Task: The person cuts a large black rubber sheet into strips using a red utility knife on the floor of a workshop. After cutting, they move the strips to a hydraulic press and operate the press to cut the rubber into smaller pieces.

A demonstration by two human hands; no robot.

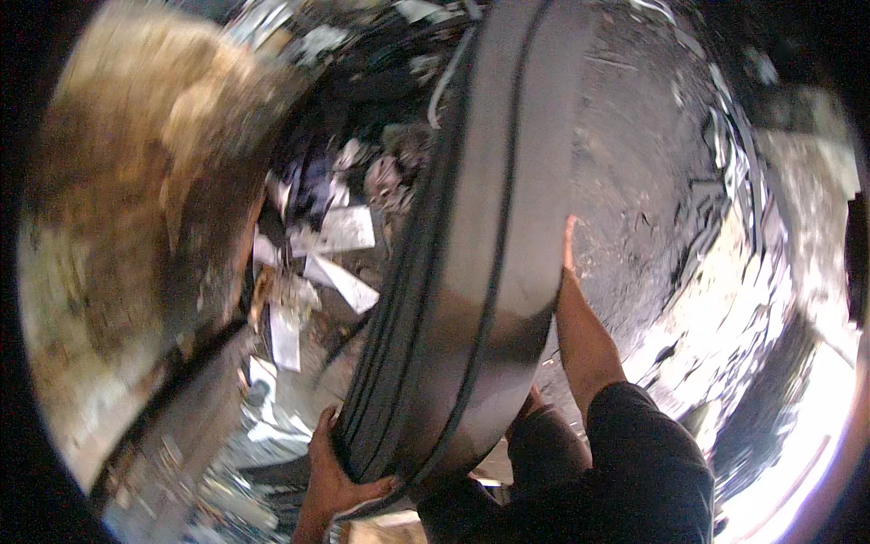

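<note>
We have a long dark layered bundle (480, 245) running from near centre to the far edge, leaning slightly right as it goes far. Broad grey face with a dark line along it; several thin layers show along its left side. Material: we can't tell.

Our left hand (340, 480) is at the bundle's near-left end, thumb and fingers spread across that end and clasping it: thumb toward the right, fingers on the left edge. Most of the bundle lies far and right of this hand.

Our right hand (569, 243) is alongside the bundle's right edge, farther off than the left. Bundle is just left of it and hides most of it; we can't tell whether its fingers grip or lie flat. Dark sleeve (639, 435) is near right.

Left of the bundle, white scraps (340, 229) lie scattered. Right of it, dark ground (634, 163), then a blurred pale heap (734, 299). Far left, a blurred brown surface (127, 181).
</note>
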